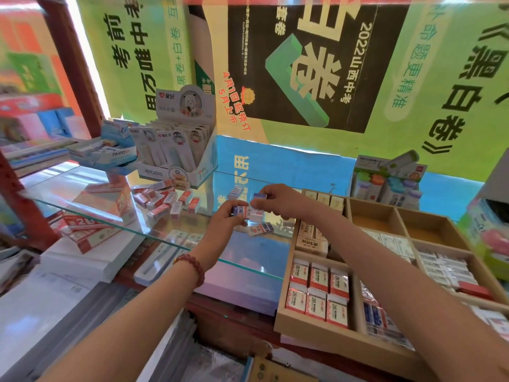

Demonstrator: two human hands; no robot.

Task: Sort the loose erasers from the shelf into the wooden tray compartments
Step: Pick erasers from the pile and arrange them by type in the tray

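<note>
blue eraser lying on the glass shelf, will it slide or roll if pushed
Probably slides, not rolls: the blue eraser is a flat-sided block on the smooth glass shelf. Likely light: the left hand pinches similar erasers.

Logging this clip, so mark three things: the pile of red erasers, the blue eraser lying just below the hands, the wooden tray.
pile of red erasers [162, 201], head view, middle of the heap.
blue eraser [261, 229], head view, its printed top face.
wooden tray [316, 333], head view, bare front wall.
</note>
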